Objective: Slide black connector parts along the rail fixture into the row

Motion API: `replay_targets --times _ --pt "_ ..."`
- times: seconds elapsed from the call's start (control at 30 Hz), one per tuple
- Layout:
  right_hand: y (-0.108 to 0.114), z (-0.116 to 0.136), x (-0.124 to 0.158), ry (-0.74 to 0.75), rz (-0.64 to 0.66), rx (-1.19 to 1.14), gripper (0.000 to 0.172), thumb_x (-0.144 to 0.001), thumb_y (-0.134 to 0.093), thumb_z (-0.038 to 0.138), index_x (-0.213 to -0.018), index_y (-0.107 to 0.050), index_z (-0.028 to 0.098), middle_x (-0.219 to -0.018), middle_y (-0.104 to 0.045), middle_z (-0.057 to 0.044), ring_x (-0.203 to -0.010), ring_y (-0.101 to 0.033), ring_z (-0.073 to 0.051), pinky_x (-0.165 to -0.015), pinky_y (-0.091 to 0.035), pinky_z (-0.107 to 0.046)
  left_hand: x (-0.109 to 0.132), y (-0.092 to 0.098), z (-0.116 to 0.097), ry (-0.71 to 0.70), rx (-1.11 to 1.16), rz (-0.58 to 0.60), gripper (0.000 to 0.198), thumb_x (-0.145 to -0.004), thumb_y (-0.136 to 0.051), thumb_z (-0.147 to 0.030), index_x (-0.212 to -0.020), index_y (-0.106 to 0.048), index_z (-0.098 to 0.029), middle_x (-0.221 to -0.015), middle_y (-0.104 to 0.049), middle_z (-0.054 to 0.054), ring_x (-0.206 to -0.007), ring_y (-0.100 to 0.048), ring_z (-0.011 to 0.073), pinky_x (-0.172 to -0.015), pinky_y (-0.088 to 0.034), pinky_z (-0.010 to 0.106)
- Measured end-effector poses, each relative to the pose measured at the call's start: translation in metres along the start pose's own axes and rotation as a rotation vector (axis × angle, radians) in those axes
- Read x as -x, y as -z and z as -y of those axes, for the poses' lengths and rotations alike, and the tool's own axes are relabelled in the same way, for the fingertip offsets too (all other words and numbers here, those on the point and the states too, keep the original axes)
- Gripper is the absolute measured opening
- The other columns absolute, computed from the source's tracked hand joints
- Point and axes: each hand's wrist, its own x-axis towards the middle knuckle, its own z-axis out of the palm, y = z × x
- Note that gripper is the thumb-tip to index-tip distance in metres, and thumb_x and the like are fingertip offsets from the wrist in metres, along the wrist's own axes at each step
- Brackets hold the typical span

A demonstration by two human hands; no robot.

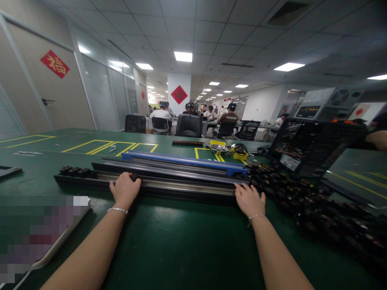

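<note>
A long black metal rail [181, 187] lies across the green table [169, 241] in front of me, with small black parts sitting in its left end. My left hand [124, 189] rests on the rail's near edge, fingers curled over it. My right hand [249, 198] lies on the rail's right end, fingers bent down onto it. Behind the black rail lie a grey rail and a blue rail [184, 160], parallel to it. A heap of small black parts [305, 197] spreads over the table just right of my right hand.
A black computer case [311, 147] stands at the right behind the heap. A metal bowl [218, 148] and a yellow tool [240, 153] sit further back. A tablet lies at the lower left. Several people sit at desks far behind. Another person's arm [377, 139] shows at the right edge.
</note>
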Motion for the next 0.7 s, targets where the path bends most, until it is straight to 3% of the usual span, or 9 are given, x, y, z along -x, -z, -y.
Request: replay_targets --times 0.7 --pt "-0.0024 0.0 0.0009 -0.01 -0.061 0.011 0.048 -0.089 -0.02 0.039 -0.128 -0.048 0.042 -0.138 -0.046 0.006 -0.129 -0.033 -0.023 -0.104 -0.021 -0.055 0.0031 -0.0007 -0.0049 -0.022 0.024 0.032 0.034 -0.075 -0.043 -0.038 -0.1 -0.052 -0.018 -0.105 -0.063 0.014 -0.104 -0.056 0.0304 -0.104 -0.019 0.056"
